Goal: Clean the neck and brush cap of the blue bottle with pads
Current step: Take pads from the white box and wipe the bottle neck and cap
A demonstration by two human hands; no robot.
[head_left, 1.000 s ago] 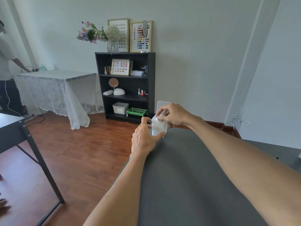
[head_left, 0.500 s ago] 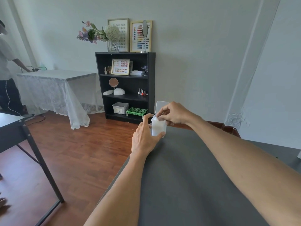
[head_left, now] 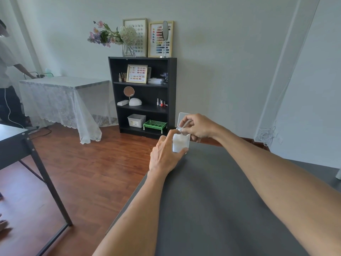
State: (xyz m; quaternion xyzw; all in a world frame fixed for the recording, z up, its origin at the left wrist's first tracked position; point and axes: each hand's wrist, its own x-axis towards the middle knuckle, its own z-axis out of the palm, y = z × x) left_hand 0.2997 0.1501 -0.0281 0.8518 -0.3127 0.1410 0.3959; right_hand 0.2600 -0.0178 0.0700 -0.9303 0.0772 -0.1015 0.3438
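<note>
Pads (head_left: 181, 128) look soft and featherlight; right hand (head_left: 198, 128) pinches one at the box (head_left: 180, 143) mouth, left hand (head_left: 166, 156) wrapped round the box.

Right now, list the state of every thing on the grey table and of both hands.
pad box: upright, gripped by the left hand
box lid: flipped open
pad: at the box mouth, pinched by the right hand
left hand: grips the box
right hand: pinches the pad

Black bookshelf (head_left: 142, 95), wood floor (head_left: 77, 172)
</note>
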